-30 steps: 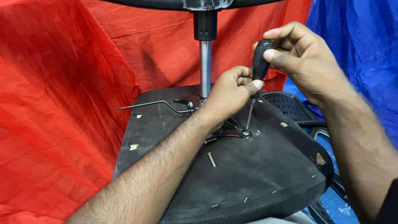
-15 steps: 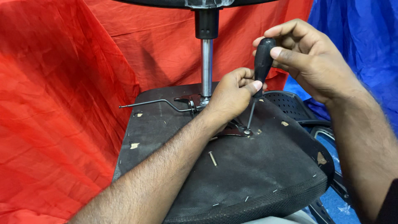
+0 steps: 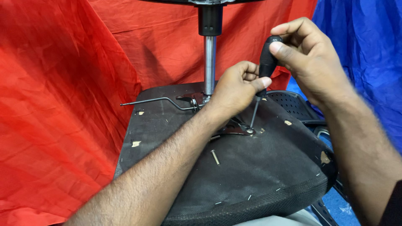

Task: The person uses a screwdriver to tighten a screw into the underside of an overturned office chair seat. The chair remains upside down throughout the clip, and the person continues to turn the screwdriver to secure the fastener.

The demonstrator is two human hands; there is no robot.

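An upturned office chair seat [image 3: 251, 175] with black fabric underside lies in front of me, its chrome gas-lift column [image 3: 210, 62] rising straight up. My right hand [image 3: 310, 62] grips the black handle of a screwdriver [image 3: 264, 67]; its tip rests on a screw [image 3: 250, 130] in the metal mechanism plate [image 3: 234, 127]. My left hand [image 3: 235, 92] rests on the plate beside the column, thumb against the lower end of the screwdriver handle. A thin metal lever rod [image 3: 155, 101] sticks out to the left.
A loose bolt [image 3: 215, 157] lies on the seat underside. Red cloth [image 3: 63, 104] hangs behind and at the left, blue cloth [image 3: 364, 54] at the right. A black perforated plastic part [image 3: 293, 104] sits behind the seat at the right.
My right hand has shifted its grip slightly on the screwdriver handle; the tip stays on the same screw. The left hand has hardly moved.
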